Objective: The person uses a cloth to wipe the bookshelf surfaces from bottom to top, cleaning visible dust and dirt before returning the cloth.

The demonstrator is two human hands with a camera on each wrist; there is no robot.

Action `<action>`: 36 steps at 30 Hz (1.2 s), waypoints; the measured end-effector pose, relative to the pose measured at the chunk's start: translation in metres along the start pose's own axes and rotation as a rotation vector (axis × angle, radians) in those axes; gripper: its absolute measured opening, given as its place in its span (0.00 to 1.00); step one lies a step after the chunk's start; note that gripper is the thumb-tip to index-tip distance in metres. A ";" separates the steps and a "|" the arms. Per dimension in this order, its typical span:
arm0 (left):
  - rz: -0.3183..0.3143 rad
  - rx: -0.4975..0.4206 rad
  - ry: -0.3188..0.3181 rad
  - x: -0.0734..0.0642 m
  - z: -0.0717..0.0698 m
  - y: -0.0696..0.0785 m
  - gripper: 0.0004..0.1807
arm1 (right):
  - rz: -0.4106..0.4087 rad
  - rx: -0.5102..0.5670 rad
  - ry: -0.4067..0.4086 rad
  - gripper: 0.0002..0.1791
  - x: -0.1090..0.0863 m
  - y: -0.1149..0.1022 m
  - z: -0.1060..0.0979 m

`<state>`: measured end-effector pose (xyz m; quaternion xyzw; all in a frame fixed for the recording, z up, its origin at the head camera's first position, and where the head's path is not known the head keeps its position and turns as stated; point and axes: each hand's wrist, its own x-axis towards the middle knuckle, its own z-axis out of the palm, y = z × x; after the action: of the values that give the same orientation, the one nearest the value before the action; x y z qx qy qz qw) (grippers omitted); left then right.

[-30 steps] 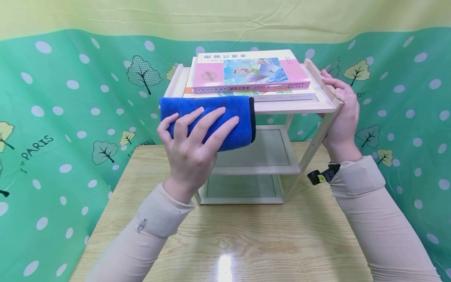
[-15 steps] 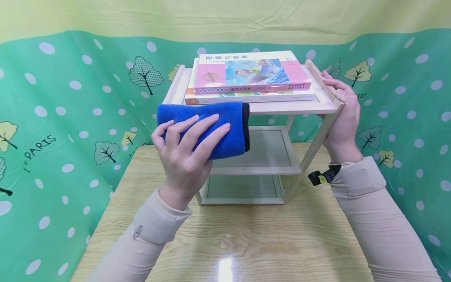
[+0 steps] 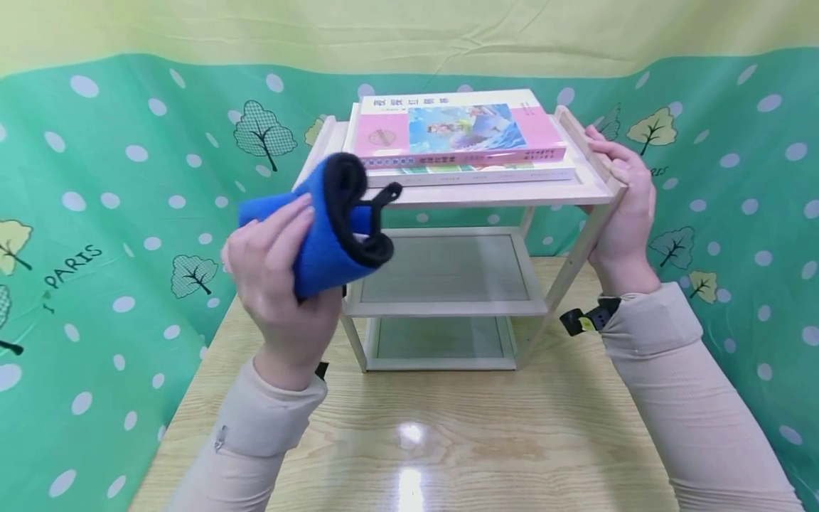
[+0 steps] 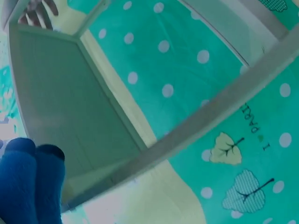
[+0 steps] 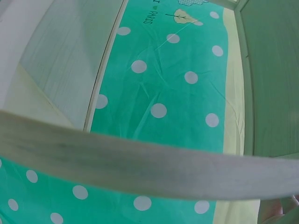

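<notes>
In the head view my left hand (image 3: 278,277) grips a folded blue cloth (image 3: 329,242) with black edging and a small black loop. The cloth is tilted, its rolled black end facing right, in front of the left side of a pale wooden shelf rack (image 3: 448,308). At the lower left of the left wrist view the same blue cloth (image 4: 28,186) shows its two folds. My right hand (image 3: 623,206) holds the raised right rim of the rack's top tier, fingers over the outer side. On that tier lie two stacked books, a pink one (image 3: 384,139) above a white-spined one (image 3: 486,176).
The rack's middle shelf (image 3: 448,267) and bottom shelf (image 3: 441,338) sit below the books. It stands on a wood-grain table (image 3: 448,434). A green dotted curtain (image 3: 141,192) hangs close behind and on both sides.
My left hand has drawn left and turned, so the cloth's rolled end and loop now show. It was flat-on against the rack's front before. My right hand stays on the rim.
</notes>
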<state>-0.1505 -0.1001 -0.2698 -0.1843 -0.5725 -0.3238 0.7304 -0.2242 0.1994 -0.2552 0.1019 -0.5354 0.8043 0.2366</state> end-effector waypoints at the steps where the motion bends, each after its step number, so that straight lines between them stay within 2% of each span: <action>1: -0.021 -0.011 0.018 0.002 -0.001 -0.002 0.14 | 0.000 -0.003 0.000 0.21 0.000 0.000 0.000; 4: -0.102 -0.044 0.048 0.007 -0.008 -0.006 0.17 | -0.003 -0.013 0.000 0.21 0.000 0.000 -0.001; 11: -0.334 -0.105 0.078 0.013 -0.022 -0.011 0.27 | -0.003 -0.013 0.002 0.22 0.000 0.000 -0.001; 15: -0.418 -0.112 0.082 0.011 -0.025 -0.013 0.29 | -0.003 -0.017 -0.002 0.22 0.000 0.000 -0.001; 22: -0.513 -0.129 -0.018 -0.002 -0.029 -0.025 0.33 | -0.005 -0.013 -0.004 0.22 0.000 0.001 -0.001; 26: -0.576 -0.175 -0.060 -0.010 -0.029 -0.030 0.35 | -0.005 -0.007 -0.001 0.22 0.000 0.001 -0.001; 36: -0.593 -0.315 -0.076 -0.022 -0.026 -0.033 0.37 | -0.010 0.016 0.002 0.22 -0.001 0.001 -0.001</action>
<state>-0.1581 -0.1348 -0.3017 -0.1322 -0.5710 -0.5995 0.5451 -0.2239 0.2000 -0.2567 0.1056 -0.5282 0.8074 0.2406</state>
